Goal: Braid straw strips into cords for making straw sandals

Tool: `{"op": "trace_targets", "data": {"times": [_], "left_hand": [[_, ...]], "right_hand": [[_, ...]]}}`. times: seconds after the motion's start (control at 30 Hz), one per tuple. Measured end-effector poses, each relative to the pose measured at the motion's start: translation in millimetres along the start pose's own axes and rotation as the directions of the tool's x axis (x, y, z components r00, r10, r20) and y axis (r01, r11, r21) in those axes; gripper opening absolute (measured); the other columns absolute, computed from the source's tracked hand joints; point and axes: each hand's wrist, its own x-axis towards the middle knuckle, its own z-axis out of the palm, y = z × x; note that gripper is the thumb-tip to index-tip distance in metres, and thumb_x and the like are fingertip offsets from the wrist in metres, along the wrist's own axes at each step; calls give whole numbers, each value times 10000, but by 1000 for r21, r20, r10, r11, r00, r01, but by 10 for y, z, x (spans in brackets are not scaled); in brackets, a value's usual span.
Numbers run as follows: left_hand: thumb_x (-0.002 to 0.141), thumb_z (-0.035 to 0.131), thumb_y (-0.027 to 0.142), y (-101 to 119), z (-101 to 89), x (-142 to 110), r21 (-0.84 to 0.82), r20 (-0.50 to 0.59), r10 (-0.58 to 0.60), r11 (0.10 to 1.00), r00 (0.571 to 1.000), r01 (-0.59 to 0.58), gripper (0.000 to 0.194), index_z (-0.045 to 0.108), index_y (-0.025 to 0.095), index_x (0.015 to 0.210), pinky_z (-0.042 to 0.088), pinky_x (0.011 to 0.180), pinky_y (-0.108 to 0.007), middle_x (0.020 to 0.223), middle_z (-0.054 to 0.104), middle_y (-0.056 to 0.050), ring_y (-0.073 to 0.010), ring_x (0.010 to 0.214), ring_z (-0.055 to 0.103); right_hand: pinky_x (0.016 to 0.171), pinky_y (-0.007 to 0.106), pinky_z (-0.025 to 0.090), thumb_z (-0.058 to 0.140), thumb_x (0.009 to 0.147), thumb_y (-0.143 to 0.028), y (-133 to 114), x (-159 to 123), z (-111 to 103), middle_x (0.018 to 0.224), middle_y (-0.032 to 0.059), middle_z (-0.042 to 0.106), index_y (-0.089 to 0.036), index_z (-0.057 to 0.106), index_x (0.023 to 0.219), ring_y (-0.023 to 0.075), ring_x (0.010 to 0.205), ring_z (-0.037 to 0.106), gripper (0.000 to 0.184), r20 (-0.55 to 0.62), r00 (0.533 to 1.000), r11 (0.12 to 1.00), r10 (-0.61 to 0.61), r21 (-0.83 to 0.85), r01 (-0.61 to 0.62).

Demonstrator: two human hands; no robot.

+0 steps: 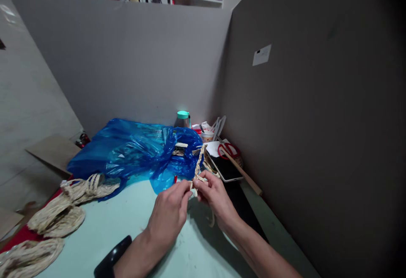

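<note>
A pale plaited straw braid (199, 161) runs up from my fingers toward the far side of the table. My left hand (169, 210) pinches strands at the braid's near end. Close beside it, my right hand (215, 195) grips the braid between thumb and fingers. One loose strand (212, 218) dangles below the right hand. Exactly how the strands cross is hidden by the fingertips.
A blue plastic bag (127, 147) spreads across the back left. Straw hanks (57, 214) lie along the left edge. Behind stands a teal-lidded bottle (183, 119). Red-handled scissors (228, 151), a tablet-like device (226, 167) and a wooden stick (245, 176) sit near the right partition (301, 100).
</note>
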Motion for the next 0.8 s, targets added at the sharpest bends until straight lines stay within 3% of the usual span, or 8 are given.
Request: {"op": "trace_targets", "data": {"times": [0.13, 0.23, 0.3, 0.43, 0.5, 0.6, 0.8], "left_hand": [[940, 361, 204, -21, 99, -78, 68, 21, 111, 991, 994, -112, 235, 592, 218, 898, 398, 689, -298, 857, 668, -64, -215, 783, 623], [937, 401, 251, -16, 30, -26, 78, -118, 67, 995, 991, -58, 226, 600, 210, 838, 393, 726, -316, 819, 638, -62, -226, 795, 594], [922, 419, 257, -29, -30, 41, -6, -158, -5, 1000, 987, 4, 194, 589, 202, 844, 386, 778, -330, 871, 616, -71, -239, 869, 570], [919, 403, 317, -122, -64, 131, -318, 135, -114, 936, 984, 152, 181, 531, 221, 833, 387, 694, -291, 782, 606, -14, -202, 755, 563], [914, 401, 322, -168, -54, 133, -375, 190, -128, 907, 973, 192, 181, 489, 229, 785, 366, 647, -274, 689, 581, 18, -186, 682, 543], [896, 421, 285, -189, -57, 117, -319, 144, -131, 932, 981, 171, 173, 473, 226, 742, 337, 637, -265, 684, 594, 22, -180, 683, 536], [859, 480, 277, -147, -77, 119, -178, 16, -128, 976, 992, 129, 224, 558, 212, 659, 308, 626, -274, 679, 600, -7, -190, 661, 520]], "right_hand": [[454, 206, 201, 600, 781, -401, 5, 20, -9, 520, -93, 362, -199, 427, 709, 74, 458, 281, 276, -12, 1000, 999, 6, 37, -6], [461, 210, 194, 612, 775, -376, 3, 37, -16, 533, -80, 427, -192, 440, 718, 73, 467, 265, 259, -10, 1000, 999, -10, 45, 11], [483, 210, 232, 576, 802, -334, 9, 30, -4, 575, -53, 508, -186, 465, 753, 82, 490, 324, 192, 42, 999, 999, -30, 26, 29], [574, 224, 354, 508, 846, -281, 35, -23, 29, 653, -37, 565, -201, 461, 872, 121, 604, 495, 96, 144, 988, 997, -54, -52, 62], [554, 216, 353, 487, 859, -275, 28, -47, 31, 668, -43, 560, -214, 431, 928, 122, 609, 502, 108, 175, 984, 998, -11, -65, 23], [489, 191, 306, 456, 837, -196, -1, -58, 13, 682, -55, 521, -218, 407, 922, 97, 548, 441, 101, 243, 969, 997, 42, -78, -23], [464, 194, 303, 478, 866, -204, -21, -29, -62, 613, -71, 506, -210, 430, 940, 93, 459, 411, 88, 240, 970, 940, -38, -320, 116]]}}
